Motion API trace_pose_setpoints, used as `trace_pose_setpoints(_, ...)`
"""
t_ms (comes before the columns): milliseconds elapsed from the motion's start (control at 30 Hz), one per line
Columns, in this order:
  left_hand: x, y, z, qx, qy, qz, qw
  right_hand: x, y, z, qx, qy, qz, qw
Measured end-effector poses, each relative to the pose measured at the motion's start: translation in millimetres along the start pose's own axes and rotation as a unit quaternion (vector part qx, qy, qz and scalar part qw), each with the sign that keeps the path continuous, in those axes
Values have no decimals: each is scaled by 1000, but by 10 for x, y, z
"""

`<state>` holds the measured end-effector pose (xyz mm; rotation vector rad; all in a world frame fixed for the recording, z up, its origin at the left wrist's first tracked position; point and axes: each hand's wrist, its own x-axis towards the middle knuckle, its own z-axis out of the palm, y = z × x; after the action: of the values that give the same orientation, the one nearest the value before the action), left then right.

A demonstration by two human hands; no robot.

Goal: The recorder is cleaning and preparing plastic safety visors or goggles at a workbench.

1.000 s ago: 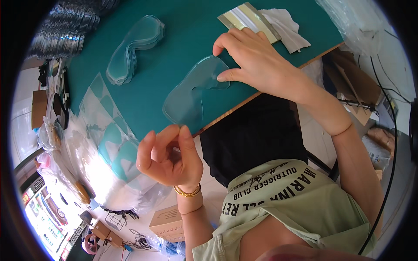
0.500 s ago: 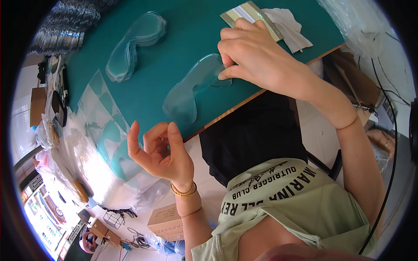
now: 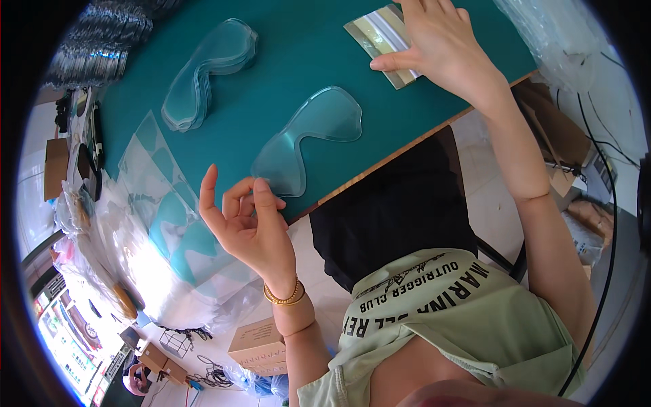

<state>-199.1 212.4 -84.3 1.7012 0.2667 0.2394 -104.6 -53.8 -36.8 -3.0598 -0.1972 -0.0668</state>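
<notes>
Goggle lens [image 3: 308, 139], clear and curved, is seen from the head camera lying flat on the green bench [image 3: 285, 61], close to the near edge and touched by neither hand. The left hand [image 3: 247, 224] is raised just off the bench edge beside the lens's near end, palm turned up, fingers loosely curled with thumb and fingertips pinched together; whether anything thin is held between them cannot be told. The right hand [image 3: 441, 47] is stretched to the far right of the bench, fingers spread and pressed flat on a small pad of pale sheets [image 3: 380, 34]. A stack of clear lenses [image 3: 210, 68] is set farther back on the left. Crumpled clear film [image 3: 163, 224] is heaped off the bench's left side. A gold bracelet [image 3: 283, 295] is worn on the left wrist.
</notes>
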Motion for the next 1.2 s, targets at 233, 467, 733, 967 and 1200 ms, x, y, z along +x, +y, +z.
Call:
trace_pose_setpoints(233,11,-21,16,6,-3,-7,1000,36,-163,-195,128,-43,-4,991)
trace_pose_setpoints(467,5,20,10,16,-1,-3,1000,-164,-605,119,168,4,-52,984)
trace_pose_setpoints(733,0,26,27,16,0,-16,1000,79,-304,-278,168,-85,-9,982)
trace_pose_setpoints(967,18,37,3,14,-17,-13,1000,-136,-308,218,264,-49,-24,963)
trace_pose_setpoints(1200,79,235,88,-18,-32,70,997,-123,-351,227,294,-86,6,952)
